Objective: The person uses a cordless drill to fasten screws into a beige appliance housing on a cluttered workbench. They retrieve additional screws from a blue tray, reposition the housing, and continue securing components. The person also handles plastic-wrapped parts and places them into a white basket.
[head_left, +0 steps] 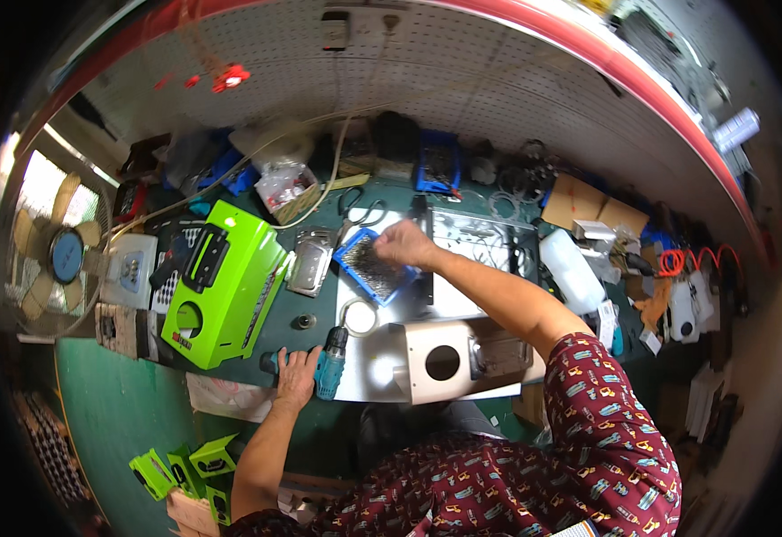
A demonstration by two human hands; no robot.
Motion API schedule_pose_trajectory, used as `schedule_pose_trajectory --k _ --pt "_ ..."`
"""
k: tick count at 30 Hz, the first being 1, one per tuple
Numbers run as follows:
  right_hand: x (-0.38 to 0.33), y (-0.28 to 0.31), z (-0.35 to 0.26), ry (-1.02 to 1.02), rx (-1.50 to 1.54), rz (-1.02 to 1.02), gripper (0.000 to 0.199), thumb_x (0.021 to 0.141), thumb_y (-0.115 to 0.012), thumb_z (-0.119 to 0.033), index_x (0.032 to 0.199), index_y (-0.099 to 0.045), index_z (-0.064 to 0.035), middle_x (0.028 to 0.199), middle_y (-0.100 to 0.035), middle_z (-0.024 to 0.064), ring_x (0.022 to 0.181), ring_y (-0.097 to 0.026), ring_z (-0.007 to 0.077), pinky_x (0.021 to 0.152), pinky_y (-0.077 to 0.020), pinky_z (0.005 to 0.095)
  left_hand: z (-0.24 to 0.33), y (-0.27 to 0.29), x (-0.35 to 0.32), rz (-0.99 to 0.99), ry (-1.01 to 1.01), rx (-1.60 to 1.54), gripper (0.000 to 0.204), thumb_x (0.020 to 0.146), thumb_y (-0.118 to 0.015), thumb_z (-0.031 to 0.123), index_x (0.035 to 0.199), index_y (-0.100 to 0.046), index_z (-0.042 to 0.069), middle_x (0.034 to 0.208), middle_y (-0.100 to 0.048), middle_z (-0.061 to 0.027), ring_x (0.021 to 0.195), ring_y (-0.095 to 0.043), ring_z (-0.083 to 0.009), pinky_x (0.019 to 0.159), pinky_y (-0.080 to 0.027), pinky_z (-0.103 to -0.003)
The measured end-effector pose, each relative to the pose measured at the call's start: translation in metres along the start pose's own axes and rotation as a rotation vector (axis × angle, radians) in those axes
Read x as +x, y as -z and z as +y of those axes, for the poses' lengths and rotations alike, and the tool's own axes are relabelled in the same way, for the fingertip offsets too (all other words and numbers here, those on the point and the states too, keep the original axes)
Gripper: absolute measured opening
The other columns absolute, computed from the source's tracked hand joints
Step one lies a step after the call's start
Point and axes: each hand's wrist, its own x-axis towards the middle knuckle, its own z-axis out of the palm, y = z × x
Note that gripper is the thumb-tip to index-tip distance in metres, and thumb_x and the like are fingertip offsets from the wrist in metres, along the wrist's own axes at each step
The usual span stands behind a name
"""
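Head view, the only one I have, looks down on a cluttered green bench [270, 336] with both of my hands at work on it. My left hand [297, 376] lies over the handle of a teal drill [330, 369], which rests on its side near the bench's front edge, chuck pointing away from me; the fingers drape across the handle, and I cannot tell how firmly they grip. My right hand [404, 244] reaches across to a blue tray [359, 279] and hangs at its upper right part, fingers bunched close over the dark screws [375, 270] inside; I cannot tell whether they pinch one. That tray sits at an angle on a white sheet [364, 385], between a metal part [311, 261] on its left and a dark-framed panel [476, 237] on its right. Just below the tray I see a pale ring [359, 318], with the drill's chuck near it. A cream housing [452, 391] with a round hole lies at the front edge, right of the drill and below my right forearm. Left of the metal part stands a large bright green housing [239, 268], its own round hole low on one face. Behind the tray lie black scissors [361, 211], and a fan [66, 255] stands at far left.
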Motion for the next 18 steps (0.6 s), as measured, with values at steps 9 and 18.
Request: schedule_pose_trajectory --k 9,18 --pt "-0.233 0.081 -0.036 0.159 1.003 -0.127 0.014 0.097 -0.057 -0.018 0.096 -0.063 -0.0054 0.084 -0.062 0.0046 0.062 -0.054 0.0111 0.052 -0.0478 0.0243 0.055 0.091 -0.073 0.248 -0.072 -0.248 0.071 0.070 -0.074 0.008 0.137 -0.051 -0.002 0.110 -0.061 -0.0200 0.106 -0.057 -0.0411 0.097 -0.043 -0.051" --pt "-0.369 0.066 0.059 -0.023 1.085 0.195 0.013 0.098 -0.062 -0.002 0.109 -0.064 0.0054 0.093 -0.070 0.0128 0.073 -0.070 0.0151 0.063 -0.0624 0.0232 0.222 0.165 -0.092 0.365 0.122 -0.523 0.017 0.085 -0.080 0.018 0.092 -0.069 0.007 0.077 -0.067 -0.0054 0.070 -0.065 -0.0251 0.068 -0.052 -0.040"
